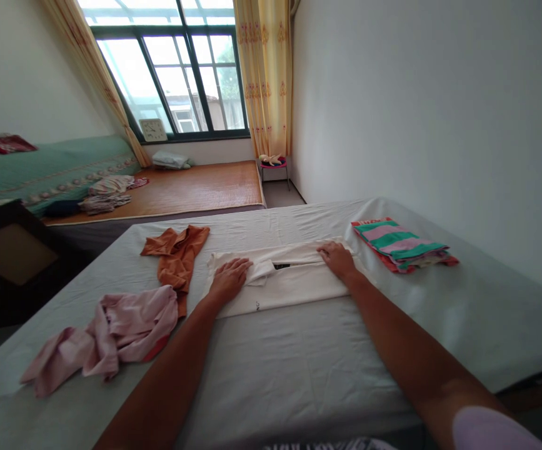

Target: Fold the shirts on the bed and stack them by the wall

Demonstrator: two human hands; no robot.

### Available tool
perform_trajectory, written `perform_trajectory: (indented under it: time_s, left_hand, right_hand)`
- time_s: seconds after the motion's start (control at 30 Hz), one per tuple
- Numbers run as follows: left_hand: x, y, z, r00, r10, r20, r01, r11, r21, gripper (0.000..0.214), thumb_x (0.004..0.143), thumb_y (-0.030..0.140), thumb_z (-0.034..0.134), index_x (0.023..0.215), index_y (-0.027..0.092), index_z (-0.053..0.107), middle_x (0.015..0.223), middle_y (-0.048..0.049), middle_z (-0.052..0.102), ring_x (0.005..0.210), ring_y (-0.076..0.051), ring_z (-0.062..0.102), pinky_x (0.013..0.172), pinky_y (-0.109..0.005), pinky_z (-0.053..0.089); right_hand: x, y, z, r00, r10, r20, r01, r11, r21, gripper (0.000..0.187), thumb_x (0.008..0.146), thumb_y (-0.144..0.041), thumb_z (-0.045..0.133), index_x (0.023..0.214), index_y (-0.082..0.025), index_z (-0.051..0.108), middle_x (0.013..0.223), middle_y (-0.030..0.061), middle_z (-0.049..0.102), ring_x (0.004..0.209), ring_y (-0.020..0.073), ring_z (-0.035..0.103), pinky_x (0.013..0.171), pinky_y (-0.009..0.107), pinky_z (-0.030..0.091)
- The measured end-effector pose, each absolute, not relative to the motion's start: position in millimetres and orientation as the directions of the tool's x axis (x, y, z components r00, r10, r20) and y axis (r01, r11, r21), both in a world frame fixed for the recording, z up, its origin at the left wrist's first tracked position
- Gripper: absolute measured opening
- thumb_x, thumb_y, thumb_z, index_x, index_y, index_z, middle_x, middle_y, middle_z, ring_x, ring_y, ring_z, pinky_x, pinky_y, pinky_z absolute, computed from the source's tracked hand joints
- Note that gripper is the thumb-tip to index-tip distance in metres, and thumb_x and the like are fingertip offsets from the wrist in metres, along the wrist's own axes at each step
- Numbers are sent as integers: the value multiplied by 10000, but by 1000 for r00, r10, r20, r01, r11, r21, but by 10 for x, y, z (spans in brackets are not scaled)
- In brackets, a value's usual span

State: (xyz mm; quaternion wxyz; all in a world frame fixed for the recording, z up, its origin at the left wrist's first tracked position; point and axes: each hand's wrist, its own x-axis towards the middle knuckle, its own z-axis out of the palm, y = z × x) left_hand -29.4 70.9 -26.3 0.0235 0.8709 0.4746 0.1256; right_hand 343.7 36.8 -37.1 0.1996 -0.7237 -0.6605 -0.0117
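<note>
Though between clothes [177, 253], white garment [299, 287] apart

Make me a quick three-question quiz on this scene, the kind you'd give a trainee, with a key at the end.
1. True or false: the left hand and the right hand both rest on the cream garment.
2. Which lies on the pale sheet, to the right of the cream garment? A) the clock; B) the striped folded stack; C) the pillow.
3. What colour is the garment just beyond the pink garment, left of the cream one?

Key: 1. True. 2. B. 3. Orange.
</note>
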Motion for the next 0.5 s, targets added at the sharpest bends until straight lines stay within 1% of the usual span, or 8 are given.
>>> perform_trajectory:
  time_s: [0.1,0.17,0.23,0.3,0.43,0.5]
  left_hand:
    - [-290,693,-240,510,837,200,821,-543,176,428,954,302,318,1318,318,542,1425,21,504,1349,-206,399,1119,-432,295]
    - [-289,682,-227,504,839,204,821,-539,188,424,950,303,327,1309,322,552,1420,23,510,1345,-204,404,1122,-426,291]
    - [-292,674,-223,499,842,206,822,-535,195,421,948,307,331,1302,327,558,1416,27,514,1342,-202,408,1123,-422,289]
    - [-298,674,-228,497,842,209,822,-534,197,421,947,308,333,1300,323,561,1415,24,516,1337,-203,414,1120,-422,290]
    - [-311,693,-263,499,834,235,809,-546,218,416,942,308,341,1286,312,576,1400,7,533,1314,-208,439,1112,-424,296]
    - [-316,704,-281,503,828,248,798,-555,234,409,936,311,353,1271,315,588,1390,2,543,1307,-213,446,1107,-424,299]
  right_hand:
    - [3618,334,-369,332,900,284,931,-264,-252,280,920,-267,450,1070,-266,686,1168,74,625,1093,255,516,874,374,441]
    - [3725,300,-369,448,843,298,890,-388,-242,295,906,-271,462,1125,-246,659,1193,88,616,1137,278,496,884,406,440]
    - [3804,258,-359,519,800,301,854,-469,-224,350,894,-313,487,1202,-206,616,1228,115,602,1187,299,473,912,430,429]
    - [3853,210,-332,540,795,277,841,-503,-197,414,887,-362,504,1241,-164,586,1244,148,592,1203,306,477,934,425,420]
    - [3868,111,-237,540,824,172,840,-516,-168,458,899,-427,469,1211,-116,595,1214,198,602,1118,293,572,904,383,441]
    - [3847,82,-183,564,817,118,824,-546,-153,519,900,-472,444,1214,-87,592,1185,230,616,1092,313,597,891,400,449]
